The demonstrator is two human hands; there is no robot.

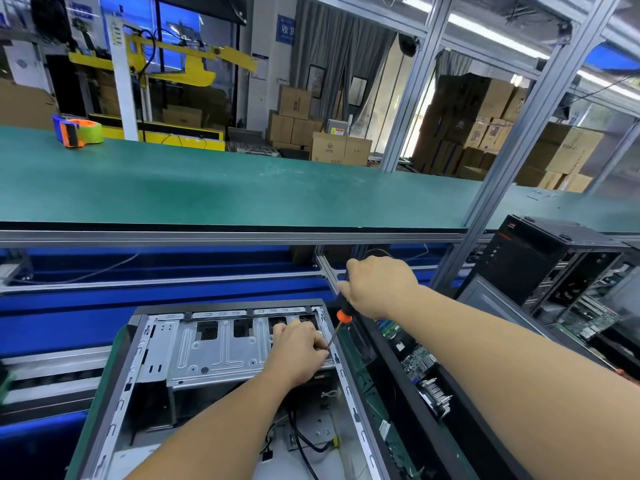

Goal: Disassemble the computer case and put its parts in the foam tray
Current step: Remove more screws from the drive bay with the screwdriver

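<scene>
Lying open on its side at the near edge of the workstation, the computer case (221, 375) holds a silver drive cage (214, 348) at its far end and loose black cables (304, 441) nearer the camera. The left hand (299, 351) rests on the cage's right end, fingers curled against the metal beside the tool tip. The right hand (379, 285) grips a screwdriver (341, 323) by its handle, shaft angled down to the cage corner. Beyond, a tape dispenser (78, 130) sits on the green shelf (242, 188).

the computer case (221, 386) lay on its side, open, its silver drive cage (221, 348) uppermost, black cables (304, 441) loose inside.
</scene>
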